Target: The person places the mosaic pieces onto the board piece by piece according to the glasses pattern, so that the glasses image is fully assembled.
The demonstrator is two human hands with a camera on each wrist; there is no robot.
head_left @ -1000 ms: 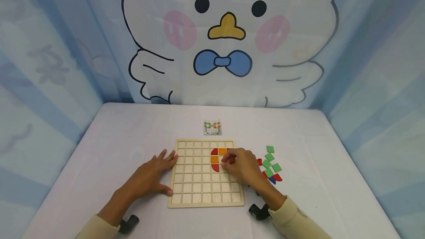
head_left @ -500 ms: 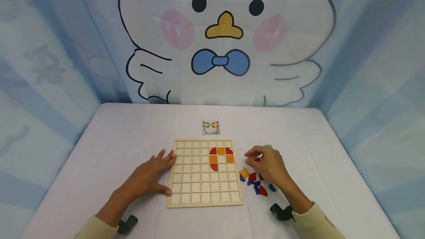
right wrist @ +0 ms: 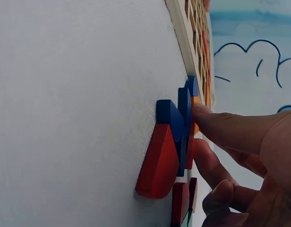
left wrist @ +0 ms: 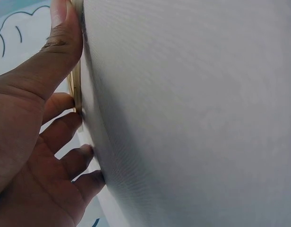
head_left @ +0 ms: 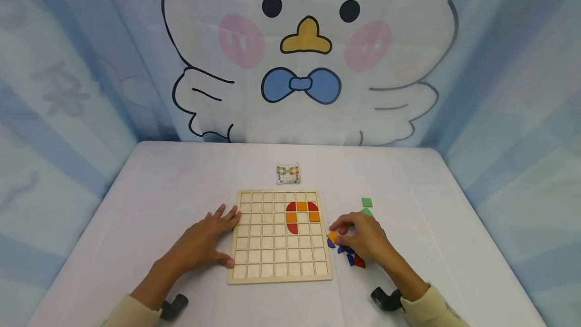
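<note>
A square wooden grid board lies on the white table, with red quarter-round tiles and orange square tiles set in its upper right cells. My left hand rests spread along the board's left edge, thumb and fingertips touching it. In the left wrist view, those fingers meet the wooden rim. Just off the board's right edge, my right hand pinches an orange square tile between thumb and forefinger. Blue tiles and red tiles lie close by it, partly hidden under the hand.
Green square tiles lie beyond the right hand. A small pattern card sits behind the board. Dark wrist devices are worn on both wrists. A curtain with a cartoon bird hangs behind the table.
My right hand left the board, where an orange tile now sits in the right column, moved right over the loose tiles, then came down to another orange tile. The left hand stayed put.
</note>
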